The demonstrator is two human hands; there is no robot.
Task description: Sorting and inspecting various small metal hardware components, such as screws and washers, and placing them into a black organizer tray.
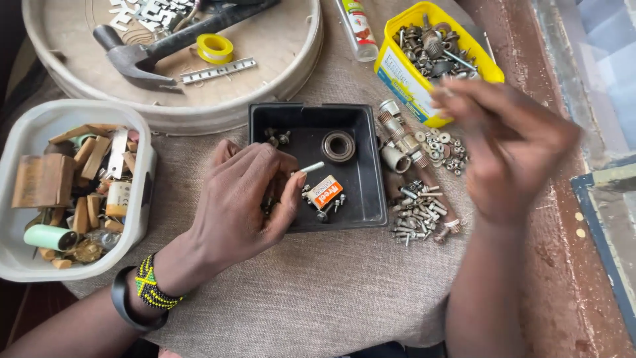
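Note:
My left hand (242, 199) rests on the near left rim of a black square tray (368, 199) and pinches a small white stick between thumb and fingers. Inside the tray lie a metal bearing ring (338, 146), a small orange and white box (324, 191) and a few screws. My right hand (503, 142) hovers, blurred, with fingers curled, over loose screws and washers (424, 209) right of the tray and near a yellow tub (404, 73). Whether the right hand holds anything I cannot tell.
A round tray (278, 79) at the back holds a hammer (142, 56), a yellow tape roll (214, 48) and metal strips. A white tub (20, 152) of wooden bits and parts stands at the left. A small bottle (358, 26) lies by the yellow tub. Threaded metal fittings (401, 142) lie beside the black tray.

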